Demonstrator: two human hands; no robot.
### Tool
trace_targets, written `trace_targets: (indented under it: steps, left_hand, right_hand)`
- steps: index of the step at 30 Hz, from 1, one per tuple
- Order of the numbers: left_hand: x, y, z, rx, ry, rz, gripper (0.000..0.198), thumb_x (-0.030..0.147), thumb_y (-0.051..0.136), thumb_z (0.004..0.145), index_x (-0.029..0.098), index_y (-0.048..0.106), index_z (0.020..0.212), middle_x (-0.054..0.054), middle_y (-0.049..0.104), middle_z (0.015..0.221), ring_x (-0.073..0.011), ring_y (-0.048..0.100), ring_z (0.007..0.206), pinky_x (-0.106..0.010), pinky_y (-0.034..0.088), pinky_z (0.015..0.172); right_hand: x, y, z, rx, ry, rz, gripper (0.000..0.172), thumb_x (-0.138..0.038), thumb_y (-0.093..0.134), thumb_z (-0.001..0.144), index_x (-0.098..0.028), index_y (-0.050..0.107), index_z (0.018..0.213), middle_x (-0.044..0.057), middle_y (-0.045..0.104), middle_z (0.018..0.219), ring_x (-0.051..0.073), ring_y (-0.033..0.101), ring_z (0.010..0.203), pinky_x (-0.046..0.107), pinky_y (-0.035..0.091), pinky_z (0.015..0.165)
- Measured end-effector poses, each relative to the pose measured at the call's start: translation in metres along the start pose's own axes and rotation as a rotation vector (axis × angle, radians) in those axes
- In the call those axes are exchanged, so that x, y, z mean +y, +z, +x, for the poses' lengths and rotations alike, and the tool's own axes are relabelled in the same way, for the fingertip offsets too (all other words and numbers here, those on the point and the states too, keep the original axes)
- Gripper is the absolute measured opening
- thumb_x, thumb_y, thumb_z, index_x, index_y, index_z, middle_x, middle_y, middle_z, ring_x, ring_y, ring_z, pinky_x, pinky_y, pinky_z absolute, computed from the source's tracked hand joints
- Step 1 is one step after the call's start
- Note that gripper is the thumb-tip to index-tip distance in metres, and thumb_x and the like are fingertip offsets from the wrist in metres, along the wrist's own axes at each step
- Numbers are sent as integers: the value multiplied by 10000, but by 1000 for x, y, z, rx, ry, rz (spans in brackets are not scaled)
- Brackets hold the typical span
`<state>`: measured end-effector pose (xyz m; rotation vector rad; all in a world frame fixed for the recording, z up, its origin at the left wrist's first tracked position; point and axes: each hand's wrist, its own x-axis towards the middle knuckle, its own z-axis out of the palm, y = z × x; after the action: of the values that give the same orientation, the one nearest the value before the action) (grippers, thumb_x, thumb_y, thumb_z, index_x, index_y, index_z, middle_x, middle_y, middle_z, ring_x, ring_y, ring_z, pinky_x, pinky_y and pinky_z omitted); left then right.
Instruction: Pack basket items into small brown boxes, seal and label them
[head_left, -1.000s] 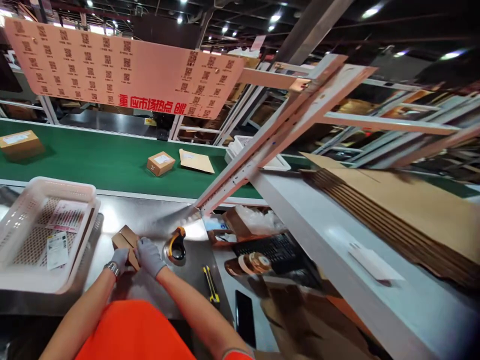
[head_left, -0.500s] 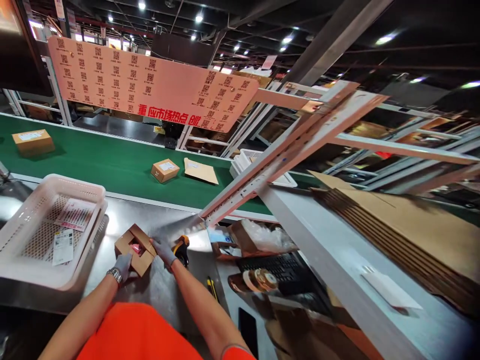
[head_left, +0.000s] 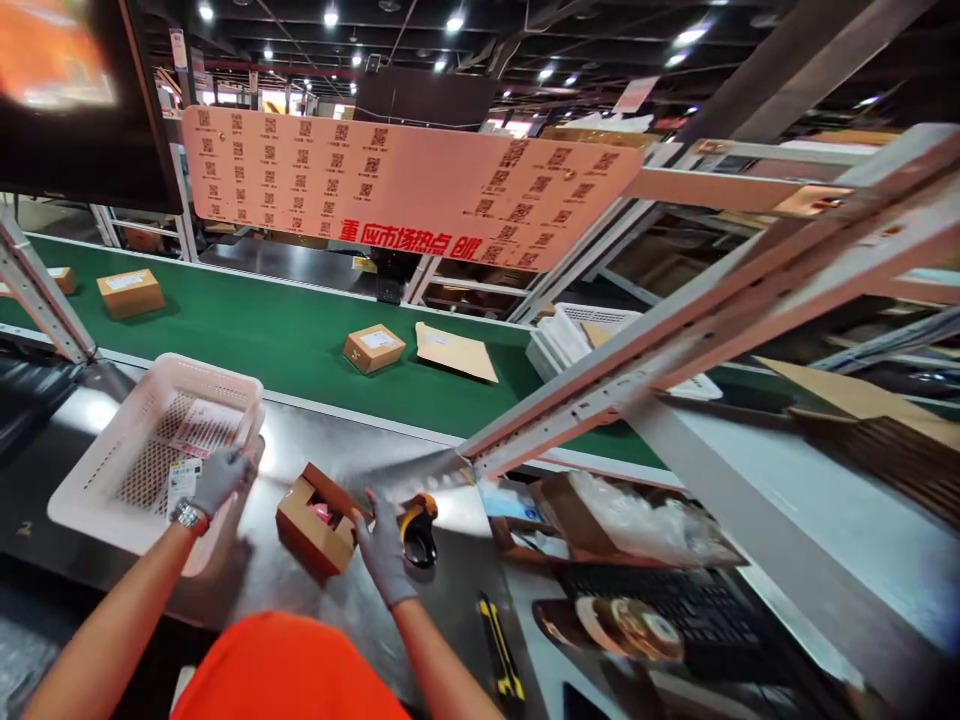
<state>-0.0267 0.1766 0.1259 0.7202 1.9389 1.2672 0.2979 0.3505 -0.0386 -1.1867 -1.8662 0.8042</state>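
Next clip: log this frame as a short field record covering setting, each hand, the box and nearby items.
setting: steel packing bench beside a green conveyor
left hand: gloved, over the near rim of the white basket, by a paper slip
right hand: gloved, at the open flap of the small carton
small carton: open, something pink inside
nearby: tape dispenser, yellow utility knife, keyboard
conveyor load: parcel, flat envelope

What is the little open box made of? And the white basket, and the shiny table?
The open box looks like brown cardboard: matte, with folded flaps. The white basket seems to be plastic, going by its moulded mesh of small holes. The table appears to be bare metal, probably steel, since it is grey and mirrors the ceiling lights.
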Motion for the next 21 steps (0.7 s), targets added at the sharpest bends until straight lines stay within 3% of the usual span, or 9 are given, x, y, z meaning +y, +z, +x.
trace_targets:
  steps: [2,3,6,8,12,13,16,18,21]
  left_hand:
    - [2,-42,23,241,61,198,367,411,578,973,164,785,1148,-104,831,1000,-247,768,884,-347,625,776]
    - [0,-57,32,286,54,224,395,389,572,983,141,796,1193,-136,845,1089,-275,777,955,-384,640,838]
    - [-15,-66,39,304,110,298,413,354,585,982,136,812,1250,-170,852,1264,-324,790,1152,-462,632,1062]
    - [-24,-44,30,192,262,383,385,364,610,996,182,821,1262,-148,849,1323,-326,780,1236,-482,592,1175]
    - [-23,40,-8,-239,592,673,291,273,668,1010,258,834,1249,-124,816,1397,-367,632,1517,-572,371,1413]
    - [-20,63,-17,-371,638,739,296,250,685,1012,266,830,1270,-116,800,1430,-384,558,1600,-611,263,1462]
    - [-8,118,-32,-703,638,860,419,172,789,933,240,803,1346,-127,725,1567,-393,470,1666,-564,307,1440]
    - [-7,141,-30,-773,589,912,551,131,845,864,193,781,1408,-173,708,1574,-426,508,1618,-564,376,1388]
    - [-17,153,-18,-757,517,937,551,127,825,903,137,782,1452,-232,711,1528,-447,580,1530,-566,436,1321]
  right_hand:
    - [4,1,-12,38,99,28,661,-618,625,931,-164,678,1409,245,742,1461,395,721,1375,639,573,1237]
    - [6,0,-19,57,146,32,669,-627,603,947,-161,659,1424,252,731,1476,396,714,1389,628,575,1236]
    - [16,-16,-37,123,257,-6,651,-634,537,999,-160,644,1432,258,723,1472,390,702,1394,580,579,1228]
    - [28,-38,-48,161,316,-95,619,-584,496,1019,-142,658,1421,263,721,1460,385,690,1392,555,554,1249]
    - [60,-96,-66,256,582,-404,644,-357,466,1005,1,631,1515,392,582,1602,473,545,1561,642,427,1321]
    - [67,-110,-69,266,663,-476,657,-323,479,999,20,621,1541,421,539,1634,504,514,1586,678,408,1313]
    - [85,-144,-75,214,798,-593,601,-239,574,945,-36,692,1498,408,591,1578,523,584,1515,683,471,1213]
    - [93,-160,-78,169,817,-608,503,-208,637,899,-74,769,1366,376,671,1461,500,663,1413,638,522,1131]
    - [102,-177,-83,156,834,-578,364,-269,690,906,-77,799,1196,399,698,1360,513,698,1338,649,526,1099]
